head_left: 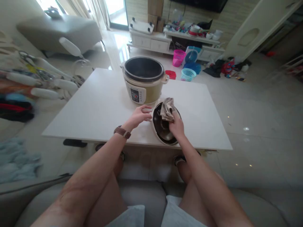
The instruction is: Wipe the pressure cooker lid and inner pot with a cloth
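A beige rice cooker [143, 80] stands open on the white table [94, 110], its dark inner pot showing. Its lid [163, 129] lies upside down in front of it, near the table's front edge. My right hand [176, 126] is closed on a crumpled beige cloth [167, 108] and presses it against the lid's dark inside. My left hand [139, 116], with a brown watch at the wrist, rests its curled fingers against the lid's left rim.
A clothes rack [42, 78] with white bars and coloured fabric stands left of the table. Beyond the table are a red lid [170, 74], plastic baskets [188, 74] on the floor and a cluttered white cabinet [165, 41]. A grey sofa [61, 30] is at the far left.
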Motion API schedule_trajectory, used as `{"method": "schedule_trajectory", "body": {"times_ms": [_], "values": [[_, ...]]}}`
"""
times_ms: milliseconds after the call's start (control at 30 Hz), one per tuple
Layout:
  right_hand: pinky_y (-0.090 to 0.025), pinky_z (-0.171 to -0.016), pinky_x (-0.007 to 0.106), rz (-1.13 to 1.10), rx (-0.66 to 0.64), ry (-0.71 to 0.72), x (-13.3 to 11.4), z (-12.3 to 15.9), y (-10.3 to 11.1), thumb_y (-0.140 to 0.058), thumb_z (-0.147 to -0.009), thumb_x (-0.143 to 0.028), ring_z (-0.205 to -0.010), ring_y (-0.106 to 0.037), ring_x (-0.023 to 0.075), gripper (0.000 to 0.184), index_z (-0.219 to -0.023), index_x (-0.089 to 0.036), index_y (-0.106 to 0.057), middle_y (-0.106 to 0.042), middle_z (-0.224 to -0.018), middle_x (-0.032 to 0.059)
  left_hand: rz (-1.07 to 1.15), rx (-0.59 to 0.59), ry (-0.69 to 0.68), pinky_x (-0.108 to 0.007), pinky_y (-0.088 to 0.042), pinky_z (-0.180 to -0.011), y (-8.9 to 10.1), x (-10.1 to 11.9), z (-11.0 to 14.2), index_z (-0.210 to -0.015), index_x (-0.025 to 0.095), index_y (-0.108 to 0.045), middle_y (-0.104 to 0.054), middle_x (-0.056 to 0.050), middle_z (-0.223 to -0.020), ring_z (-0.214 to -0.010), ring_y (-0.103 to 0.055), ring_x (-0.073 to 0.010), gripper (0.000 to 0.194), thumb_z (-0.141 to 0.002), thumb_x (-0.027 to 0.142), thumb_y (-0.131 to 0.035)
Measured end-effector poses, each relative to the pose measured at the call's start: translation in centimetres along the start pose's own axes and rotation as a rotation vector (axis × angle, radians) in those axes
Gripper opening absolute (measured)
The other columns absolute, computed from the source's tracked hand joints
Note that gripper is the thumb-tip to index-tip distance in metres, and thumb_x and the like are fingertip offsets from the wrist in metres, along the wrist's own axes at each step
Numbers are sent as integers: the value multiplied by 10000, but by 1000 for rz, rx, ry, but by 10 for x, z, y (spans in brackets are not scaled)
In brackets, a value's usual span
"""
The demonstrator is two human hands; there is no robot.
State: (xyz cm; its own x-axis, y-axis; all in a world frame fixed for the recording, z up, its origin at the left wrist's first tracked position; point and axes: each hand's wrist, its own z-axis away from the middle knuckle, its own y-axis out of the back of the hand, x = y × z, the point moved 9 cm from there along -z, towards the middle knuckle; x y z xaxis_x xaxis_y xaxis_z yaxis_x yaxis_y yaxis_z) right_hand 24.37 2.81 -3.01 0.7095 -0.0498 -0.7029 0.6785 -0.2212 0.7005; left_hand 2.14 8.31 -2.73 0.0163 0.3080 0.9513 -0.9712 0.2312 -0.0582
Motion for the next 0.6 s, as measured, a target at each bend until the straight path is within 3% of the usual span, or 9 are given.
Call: {"method": "schedule_trajectory", "body": {"times_ms": [100,167,267,367,467,533,600], "values": [[-434,-1247,520,23,-193,89,-6,5,-37,-520,-771,-48,-1486,-532,322,783,-1530,-230,-577,-589,-1574,69,10,-8,-6,-230,-498,-581,0,-2,-1,-1132,144,-704,-767,-88,-989,-686,-666,-126,615,-521,102,-757],[-361,-1303,498,27,-269,145,-11,7,-48,-507,-757,-17,-1578,-402,290,828,-1551,-245,-556,-500,-1644,15,14,-8,-14,-227,-488,-575,2,-5,-2,-1138,141,-700,-766,-74,-924,-662,-654,-122,619,-523,107,-757],[-340,-1317,458,33,-433,231,-18,10,-53,-507,-795,-16,-1599,-354,250,770,-1507,-288,-609,-528,-1616,-31,25,0,-24,-225,-472,-565,8,-9,-5,-1148,144,-694,-741,-39,-798,-624,-635,-122,613,-538,120,-752],[-363,-1301,443,43,-597,298,-19,12,-44,-548,-818,-36,-1583,-387,239,687,-1415,-344,-689,-582,-1567,-57,36,39,-6,-238,-469,-558,15,-13,-7,-1128,143,-698,-701,-14,-713,-606,-623,-131,595,-535,124,-743],[-396,-1278,441,33,-672,279,-7,10,-27,-620,-780,-34,-1517,-499,254,598,-1240,-377,-790,-682,-1458,-60,42,87,34,-260,-484,-568,21,-13,-6,-1072,142,-704,-653,4,-646,-601,-610,-141,549,-524,112,-724],[-440,-1243,460,45,-656,212,7,4,-14,-661,-736,-29,-1430,-598,288,528,-1110,-359,-837,-756,-1343,-34,45,106,59,-265,-489,-578,21,-11,-4,-1054,142,-703,-643,3,-623,-591,-595,-136,525,-530,105,-715],[-484,-1195,477,42,-560,135,21,-4,2,-684,-714,-43,-1327,-676,307,474,-1058,-324,-847,-799,-1247,-4,44,113,68,-262,-490,-589,21,-9,-3,-1052,143,-704,-656,-7,-633,-586,-585,-127,511,-543,103,-717]]}}
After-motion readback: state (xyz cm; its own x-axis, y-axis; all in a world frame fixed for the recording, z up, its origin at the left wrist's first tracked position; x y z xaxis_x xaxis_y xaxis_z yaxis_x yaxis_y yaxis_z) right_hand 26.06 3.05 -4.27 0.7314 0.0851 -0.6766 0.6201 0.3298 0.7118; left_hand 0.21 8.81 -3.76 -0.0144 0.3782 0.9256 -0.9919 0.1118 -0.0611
